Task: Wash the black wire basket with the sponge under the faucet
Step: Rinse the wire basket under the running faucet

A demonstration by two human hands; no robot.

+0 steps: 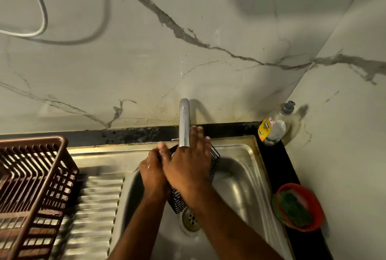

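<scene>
Stainless steel sink [240, 178]: basin w/ ribbed drainboard on its left; lower edge cut off by frame.
Brown slatted plastic dish rack [35, 186]: on drainboard, left of sink basin; left side cut off, blurred.
Black wire basket [214, 165]: held over sink basin, under spout; mostly hidden behind both hands, only right side and lower corner show. Shape not fully readable.
Right hand [188, 167]: laid flat over basket top, fingers straight and together, pointing toward back of sink.
Left hand [153, 171]: at basket's left edge, fingers curled round it; grip partly hidden by right hand.
Chrome curved faucet [184, 123]: at back of sink, spout end just over right hand. Water flow can't be made out.
Red round plastic bowl [298, 207]: on black counter right of sink.
Green scrub sponge [294, 207]: in that bowl, apart from hands.
Clear dish-soap bottle w/ grey cap, yellow label [275, 126]: back-right corner beside sink; label text unreadable.
Round metal drain [190, 219]: sink floor, below basket, partly covered.
</scene>
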